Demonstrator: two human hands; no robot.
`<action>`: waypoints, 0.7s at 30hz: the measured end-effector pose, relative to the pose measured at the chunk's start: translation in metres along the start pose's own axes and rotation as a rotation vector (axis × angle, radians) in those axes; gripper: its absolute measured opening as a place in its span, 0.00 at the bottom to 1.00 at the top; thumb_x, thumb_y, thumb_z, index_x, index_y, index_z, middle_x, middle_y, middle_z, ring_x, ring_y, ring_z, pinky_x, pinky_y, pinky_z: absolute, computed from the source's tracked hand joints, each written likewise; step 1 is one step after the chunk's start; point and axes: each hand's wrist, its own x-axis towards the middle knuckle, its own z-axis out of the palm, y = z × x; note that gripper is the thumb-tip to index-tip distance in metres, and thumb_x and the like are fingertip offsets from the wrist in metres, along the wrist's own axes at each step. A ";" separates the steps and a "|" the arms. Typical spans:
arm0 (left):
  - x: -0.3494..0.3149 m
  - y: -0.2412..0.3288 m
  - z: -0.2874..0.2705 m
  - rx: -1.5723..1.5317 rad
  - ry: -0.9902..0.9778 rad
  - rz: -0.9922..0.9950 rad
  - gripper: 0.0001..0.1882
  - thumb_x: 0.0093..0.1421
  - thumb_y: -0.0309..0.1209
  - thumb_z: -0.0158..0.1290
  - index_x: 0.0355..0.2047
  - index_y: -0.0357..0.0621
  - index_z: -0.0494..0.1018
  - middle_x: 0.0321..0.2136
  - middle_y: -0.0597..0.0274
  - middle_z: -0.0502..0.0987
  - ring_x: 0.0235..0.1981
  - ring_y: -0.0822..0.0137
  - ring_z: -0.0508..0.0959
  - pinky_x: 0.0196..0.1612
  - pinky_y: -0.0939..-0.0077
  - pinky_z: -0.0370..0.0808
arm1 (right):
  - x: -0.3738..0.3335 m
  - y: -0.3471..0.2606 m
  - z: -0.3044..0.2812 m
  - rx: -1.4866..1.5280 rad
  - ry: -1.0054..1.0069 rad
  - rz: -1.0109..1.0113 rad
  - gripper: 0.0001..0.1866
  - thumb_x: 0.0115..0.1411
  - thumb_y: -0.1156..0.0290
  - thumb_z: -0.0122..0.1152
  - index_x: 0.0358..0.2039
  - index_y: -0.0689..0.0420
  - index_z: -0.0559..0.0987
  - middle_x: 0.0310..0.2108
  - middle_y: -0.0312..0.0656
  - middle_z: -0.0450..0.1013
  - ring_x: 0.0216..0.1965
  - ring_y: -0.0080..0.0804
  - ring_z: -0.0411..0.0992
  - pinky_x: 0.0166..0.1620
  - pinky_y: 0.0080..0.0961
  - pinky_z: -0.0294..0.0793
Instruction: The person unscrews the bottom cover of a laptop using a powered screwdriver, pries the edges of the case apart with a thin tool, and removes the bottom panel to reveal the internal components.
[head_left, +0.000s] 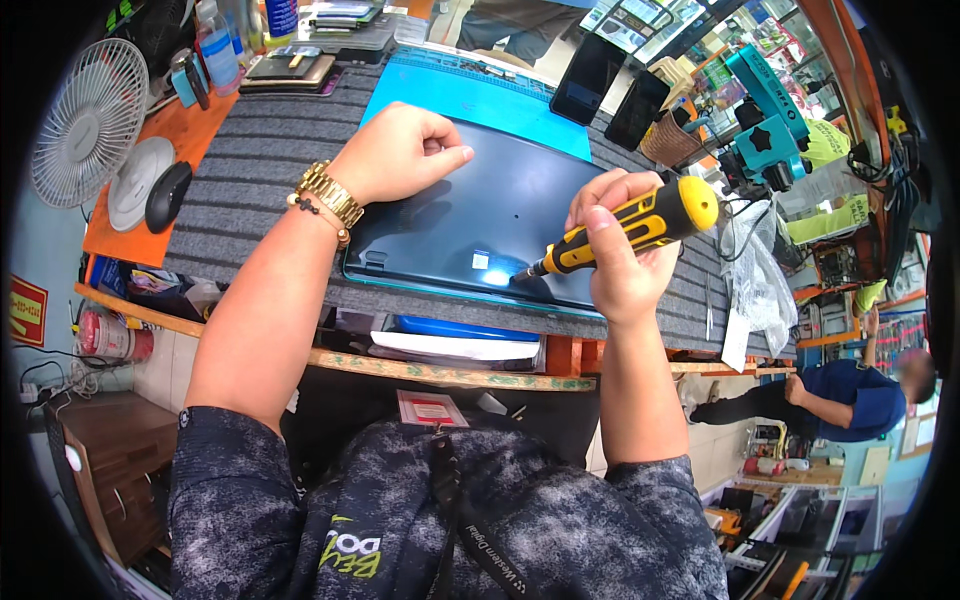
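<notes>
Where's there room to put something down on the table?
There's bare grey mat between the mouse and your left arm, and bare blue mat just beyond the laptop. It's crowded at the far right, with two phones and a brown basket. A plastic bag fills the right edge.

Laptop [440,222]: dark blue-grey, shut, lying flat, broad smooth face up, glossy with reflections; small pale label near front edge, small dark dot farther back. Rests on blue mat [430,97]. Screwdriver [652,222]: chunky yellow-and-black handle, dark shaft, held in right hand [625,250], slanted, tip down-left by laptop's front edge; contact unclear.
</notes>
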 end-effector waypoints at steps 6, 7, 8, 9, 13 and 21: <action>0.000 0.001 0.002 -0.004 -0.007 -0.005 0.17 0.70 0.41 0.67 0.36 0.37 0.90 0.27 0.52 0.88 0.28 0.62 0.86 0.36 0.65 0.82 | 0.001 0.006 -0.005 -0.002 -0.029 -0.023 0.13 0.66 0.83 0.71 0.45 0.58 0.75 0.38 0.40 0.78 0.36 0.22 0.76 0.41 0.24 0.77; 0.000 0.002 0.003 -0.002 -0.006 0.008 0.16 0.72 0.39 0.67 0.36 0.35 0.88 0.26 0.58 0.86 0.27 0.69 0.83 0.35 0.70 0.80 | 0.001 0.006 -0.005 -0.002 -0.030 -0.024 0.13 0.66 0.83 0.71 0.45 0.58 0.75 0.38 0.40 0.78 0.36 0.22 0.76 0.41 0.24 0.77; 0.000 0.003 0.003 0.001 -0.006 0.021 0.16 0.73 0.36 0.68 0.35 0.34 0.87 0.25 0.64 0.85 0.27 0.77 0.79 0.33 0.74 0.78 | 0.001 0.007 -0.005 -0.011 -0.033 -0.032 0.13 0.66 0.83 0.71 0.45 0.58 0.75 0.38 0.40 0.78 0.36 0.22 0.76 0.41 0.24 0.77; 0.000 0.003 0.003 0.001 -0.005 0.020 0.16 0.73 0.36 0.68 0.35 0.34 0.87 0.25 0.64 0.85 0.27 0.77 0.79 0.33 0.74 0.78 | 0.001 0.007 -0.005 -0.019 -0.036 -0.039 0.13 0.66 0.83 0.71 0.45 0.58 0.75 0.38 0.40 0.78 0.36 0.22 0.76 0.41 0.24 0.77; -0.001 0.007 0.004 0.053 -0.017 0.054 0.15 0.72 0.37 0.68 0.35 0.35 0.87 0.25 0.61 0.86 0.26 0.73 0.80 0.34 0.72 0.79 | 0.002 0.004 -0.003 -0.044 -0.055 -0.039 0.13 0.66 0.83 0.71 0.45 0.58 0.75 0.38 0.40 0.78 0.36 0.22 0.75 0.40 0.23 0.76; -0.005 0.020 0.009 0.084 -0.040 0.148 0.13 0.70 0.37 0.68 0.34 0.39 0.88 0.25 0.59 0.85 0.25 0.66 0.82 0.33 0.67 0.79 | 0.001 0.003 0.002 -0.052 -0.063 -0.065 0.14 0.65 0.83 0.71 0.44 0.58 0.75 0.38 0.40 0.78 0.35 0.21 0.74 0.39 0.23 0.75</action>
